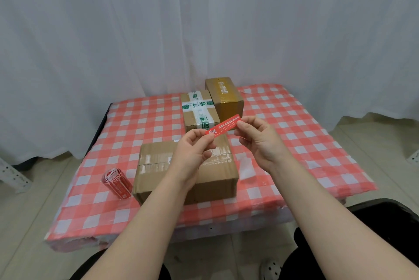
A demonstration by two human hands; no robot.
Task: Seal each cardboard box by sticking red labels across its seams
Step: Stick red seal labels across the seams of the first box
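Low bench (pixel 158 116) under a red-and-white checked cloth, left edge close to a white metal rack (pixel 13 177) on the floor, right edge dropping to bare tile. White curtain (pixel 204 18) hanging close behind the far edge. Open cloth on the left half behind the roll and across most of the right side.

Left hand (pixel 195 150) raised over the near box (pixel 158 173), pinching the left end of a red label (pixel 223 125) between thumb and fingers. Right hand (pixel 256 136) pinching the right end. Label stretched flat between both hands, tilted up toward the right, held in the air above the box and not touching it. Pale tape along the seam on the box top, partly hidden by the left hand.

Roll of red labels (pixel 116 183) lying on its side just left of the near box. Behind the hands, a box crossed with green-and-white tape (pixel 199 109), with a brown-taped box (pixel 224 96) right against its right side. White backing strip (pixel 246 169) on the cloth just right of the near box.
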